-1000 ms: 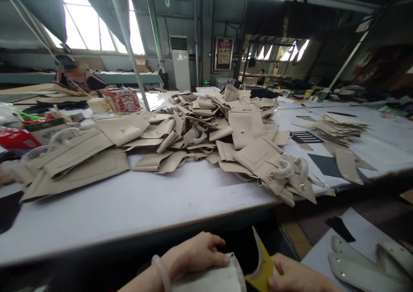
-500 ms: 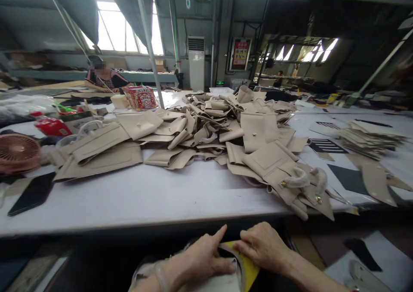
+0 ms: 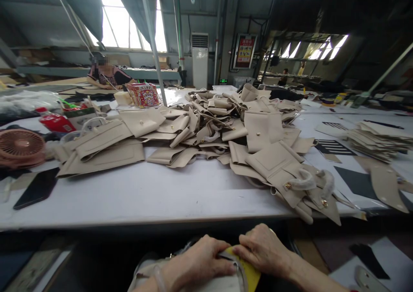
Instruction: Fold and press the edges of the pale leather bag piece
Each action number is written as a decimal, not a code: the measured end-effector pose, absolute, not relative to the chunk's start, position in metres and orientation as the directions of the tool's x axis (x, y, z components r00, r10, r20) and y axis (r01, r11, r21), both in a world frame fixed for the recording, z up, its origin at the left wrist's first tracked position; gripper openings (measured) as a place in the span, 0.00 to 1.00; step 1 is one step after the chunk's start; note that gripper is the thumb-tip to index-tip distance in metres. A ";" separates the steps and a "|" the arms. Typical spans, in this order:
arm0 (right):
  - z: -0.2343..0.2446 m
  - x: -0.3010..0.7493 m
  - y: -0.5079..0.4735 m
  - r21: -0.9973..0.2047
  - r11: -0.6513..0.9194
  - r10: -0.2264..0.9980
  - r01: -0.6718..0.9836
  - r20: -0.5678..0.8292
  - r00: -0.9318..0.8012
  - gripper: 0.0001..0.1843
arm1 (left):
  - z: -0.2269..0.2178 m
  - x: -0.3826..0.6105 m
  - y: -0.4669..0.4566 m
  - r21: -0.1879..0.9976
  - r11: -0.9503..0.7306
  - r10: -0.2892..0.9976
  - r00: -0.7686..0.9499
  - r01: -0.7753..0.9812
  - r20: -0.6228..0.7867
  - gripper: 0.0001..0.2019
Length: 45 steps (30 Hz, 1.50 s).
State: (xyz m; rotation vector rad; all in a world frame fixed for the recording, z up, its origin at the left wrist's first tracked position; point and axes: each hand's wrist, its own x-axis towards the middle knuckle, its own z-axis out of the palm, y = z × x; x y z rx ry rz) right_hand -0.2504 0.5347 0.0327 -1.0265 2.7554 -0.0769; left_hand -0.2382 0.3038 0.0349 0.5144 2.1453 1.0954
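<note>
Low in the head view, below the table edge, my left hand (image 3: 204, 257) is closed on the rim of a pale beige bag piece (image 3: 206, 283), thumb on the near side and fingers over the far side. Close beside it, my right hand (image 3: 264, 251) is closed, thumb and fingers pinching the upper edge of a yellow sheet (image 3: 253, 277). The yellow sheet lies against the curved dark-and-grey edge of the beige piece. My forearms and the frame's bottom hide the rest of the beige piece.
A heap of beige bag parts (image 3: 222, 124) covers the middle of the white table (image 3: 129, 201). A phone (image 3: 37, 188) and a pink fan (image 3: 22, 147) are left; stacked panels (image 3: 377, 139) are right. A person (image 3: 108, 74) sits at the far left.
My left index finger, stretched out before, is now bent down onto the rim of the beige piece. My right hand keeps its pinch on the yellow sheet. The view has shifted slightly.
</note>
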 end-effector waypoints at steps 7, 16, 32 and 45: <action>0.026 -0.243 0.529 -0.069 0.775 -0.630 -0.628 -0.165 -0.759 0.32 | 0.041 -0.238 0.306 0.791 0.606 0.596 -0.707 0.083 -0.382 0.15; 0.012 -0.227 0.524 -0.001 0.844 -0.530 -0.537 -0.156 -0.833 0.30 | 0.051 -0.233 0.314 0.737 0.659 0.557 -0.755 0.149 -0.345 0.14; 0.021 -0.182 0.497 -0.034 0.934 -0.355 -0.355 -0.179 -0.918 0.30 | 0.034 -0.246 0.296 0.819 0.574 0.645 -0.626 0.018 -0.438 0.20; -0.016 -0.158 0.554 -0.774 0.574 -0.113 0.268 -0.399 -0.910 0.37 | 0.028 -0.259 0.306 0.823 0.544 0.614 -0.592 -0.163 -0.522 0.16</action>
